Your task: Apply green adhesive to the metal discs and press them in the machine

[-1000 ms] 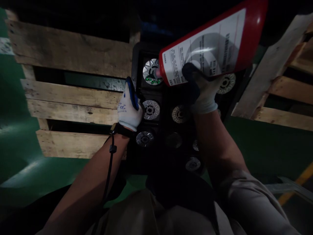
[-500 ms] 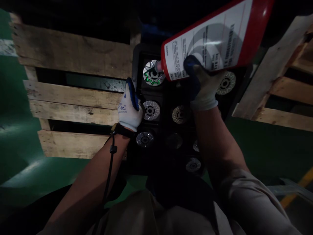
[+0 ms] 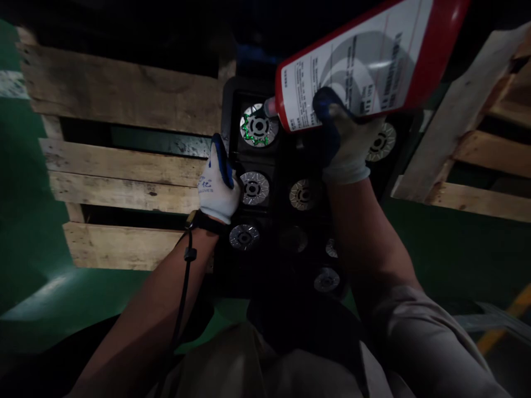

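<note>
My right hand, in a white and blue glove, is wrapped round a large red bottle with a white label. The bottle is tilted, its nozzle pointing down-left over a round metal disc. Shiny green fluid lies in a zigzag along the disc's left and lower part. The disc sits in a black tray with several similar discs. My gloved left hand is closed at the tray's left edge, thumb pointing up; its other fingers are mostly hidden.
A wooden pallet lies left of and partly under the tray. Another pallet is at the right. The floor is green. A black cable runs along my left forearm from a wrist strap.
The bottle's nozzle has shifted slightly upward over the disc, and the green line shows further up its left side. My left hand stays at the tray edge.
</note>
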A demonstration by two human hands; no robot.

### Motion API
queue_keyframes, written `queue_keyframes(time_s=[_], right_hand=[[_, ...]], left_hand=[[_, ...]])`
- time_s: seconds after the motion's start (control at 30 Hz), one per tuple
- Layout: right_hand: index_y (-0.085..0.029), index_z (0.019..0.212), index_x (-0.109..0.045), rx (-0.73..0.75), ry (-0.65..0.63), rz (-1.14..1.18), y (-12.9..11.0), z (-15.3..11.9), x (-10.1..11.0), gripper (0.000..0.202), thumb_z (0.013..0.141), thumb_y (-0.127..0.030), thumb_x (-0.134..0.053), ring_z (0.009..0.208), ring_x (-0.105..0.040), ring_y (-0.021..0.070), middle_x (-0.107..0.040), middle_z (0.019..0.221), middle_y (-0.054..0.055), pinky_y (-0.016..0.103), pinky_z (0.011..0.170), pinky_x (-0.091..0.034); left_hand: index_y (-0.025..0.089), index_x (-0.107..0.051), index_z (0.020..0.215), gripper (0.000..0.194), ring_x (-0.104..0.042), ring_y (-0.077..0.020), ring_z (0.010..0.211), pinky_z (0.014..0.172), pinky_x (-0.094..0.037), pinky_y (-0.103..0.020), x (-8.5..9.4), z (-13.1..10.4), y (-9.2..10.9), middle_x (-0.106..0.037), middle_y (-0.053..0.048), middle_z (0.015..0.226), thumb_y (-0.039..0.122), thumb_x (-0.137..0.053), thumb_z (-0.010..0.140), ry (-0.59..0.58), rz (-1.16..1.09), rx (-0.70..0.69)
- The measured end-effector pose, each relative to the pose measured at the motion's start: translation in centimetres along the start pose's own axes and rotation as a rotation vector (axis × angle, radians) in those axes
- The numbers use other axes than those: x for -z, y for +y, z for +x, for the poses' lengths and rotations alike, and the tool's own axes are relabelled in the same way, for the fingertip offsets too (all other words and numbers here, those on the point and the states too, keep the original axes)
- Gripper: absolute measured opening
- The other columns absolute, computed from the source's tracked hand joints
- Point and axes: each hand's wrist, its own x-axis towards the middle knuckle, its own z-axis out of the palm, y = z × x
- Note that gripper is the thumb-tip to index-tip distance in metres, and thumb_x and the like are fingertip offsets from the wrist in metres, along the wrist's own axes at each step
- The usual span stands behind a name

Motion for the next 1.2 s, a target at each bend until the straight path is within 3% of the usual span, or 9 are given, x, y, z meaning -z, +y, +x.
queue_keyframes(time_s=[0.13, 0.37, 0.53, 0.7, 0.8, 0.93, 1.03, 1.13, 1.2], right_hand=[[-0.031, 0.104, -0.061, 0.113, 0.058, -0.073, -0.8, 0.3, -0.5, 0.049, 0.068, -0.046, -0.091, 0.127, -0.069, 0.029, -0.077, 0.114, -0.001, 0.052, 0.124, -0.048], [-0.036, 0.102, -0.058, 0.151, 0.073, -0.123, -0.8, 0.5, 0.2, 0.048, 0.068, -0.051, -0.088, 0.136, -0.06, 0.0272, -0.074, 0.117, 0.0, 0.049, 0.123, -0.049], [-0.029, 0.1, -0.055, 0.286, 0.157, -0.036, -1.1, 0.4, 0.0, 0.059, 0.06, -0.053, -0.09, 0.108, -0.073, 0.0275, -0.074, 0.103, 0.002, 0.054, 0.116, -0.053], [-0.034, 0.103, -0.053, 0.272, 0.152, -0.08, -1.8, 0.2, 0.4, 0.048, 0.069, -0.041, -0.087, 0.11, -0.074, 0.0211, -0.075, 0.111, -0.003, 0.045, 0.119, -0.052], [-0.032, 0.096, -0.056, 0.3, 0.147, -0.097, -2.0, -0.1, 0.9, 0.042, 0.067, -0.038, -0.086, 0.106, -0.075, 0.0229, -0.076, 0.102, -0.004, 0.051, 0.12, -0.052], [-0.035, 0.092, -0.058, 0.273, 0.138, -0.159, -2.3, -0.3, 1.5, 0.037, 0.068, -0.034, -0.087, 0.107, -0.074, 0.0206, -0.077, 0.1, -0.004, 0.043, 0.114, -0.057], [-0.031, 0.098, -0.059, 0.359, 0.167, -0.086, -2.5, -0.3, 1.7, 0.041, 0.067, -0.031, -0.087, 0.102, -0.074, 0.0211, -0.075, 0.1, -0.001, 0.045, 0.107, -0.06], [-0.028, 0.086, -0.054, 0.42, 0.19, -0.047, -2.6, -0.4, 1.8, 0.041, 0.064, -0.03, -0.088, 0.094, -0.075, 0.0207, -0.071, 0.086, -0.004, 0.047, 0.107, -0.06], [-0.028, 0.084, -0.052, 0.339, 0.181, -0.05, -2.6, -0.5, 2.0, 0.043, 0.061, -0.032, -0.089, 0.096, -0.075, 0.0203, -0.072, 0.086, -0.006, 0.046, 0.11, -0.058]], left_hand=[[0.026, -0.04, 0.16, 0.071, -0.038, -0.0294, 0.154, 0.132, -0.029, -0.04, 0.0, 0.1, -0.1, -0.041, -0.004, 0.166, 0.025, -0.064, 0.093, -0.002, 0.017, -0.004], [0.024, -0.04, 0.16, 0.077, -0.044, -0.0292, 0.151, 0.129, -0.034, -0.04, 0.2, 0.3, 0.2, -0.041, -0.004, 0.166, 0.014, -0.062, 0.086, -0.014, 0.075, 0.012], [0.024, -0.037, 0.161, 0.077, -0.048, -0.0301, 0.148, 0.128, -0.037, -0.041, 0.2, 0.3, 0.3, -0.046, -0.006, 0.163, 0.016, -0.062, 0.088, 0.003, 0.079, 0.024], [0.024, -0.034, 0.162, 0.083, -0.053, -0.0309, 0.143, 0.125, -0.042, -0.045, 0.2, 0.4, 0.2, -0.046, -0.007, 0.163, 0.015, -0.062, 0.085, -0.008, 0.111, 0.049], [0.023, -0.034, 0.163, 0.081, -0.047, -0.0313, 0.148, 0.127, -0.038, -0.044, 0.3, 0.4, 0.1, -0.04, -0.007, 0.166, 0.018, -0.062, 0.086, -0.019, 0.11, 0.033], [0.024, -0.036, 0.162, 0.076, -0.042, -0.0298, 0.152, 0.129, -0.035, -0.041, 0.4, 0.5, -0.1, -0.04, -0.005, 0.167, 0.021, -0.063, 0.09, -0.013, 0.089, 0.0], [0.025, -0.036, 0.161, 0.075, -0.038, -0.0294, 0.154, 0.13, -0.033, -0.041, 0.5, 0.5, -0.1, -0.039, -0.005, 0.167, 0.021, -0.063, 0.091, -0.023, 0.1, -0.007], [0.025, -0.034, 0.163, 0.077, -0.039, -0.0294, 0.154, 0.13, -0.032, -0.041, 0.5, 0.5, -0.3, -0.038, -0.005, 0.168, 0.022, -0.063, 0.092, -0.029, 0.122, -0.004], [0.026, -0.033, 0.163, 0.077, -0.042, -0.0294, 0.152, 0.13, -0.033, -0.042, 0.4, 0.5, -0.4, -0.041, -0.006, 0.166, 0.022, -0.062, 0.092, -0.024, 0.136, 0.003]])
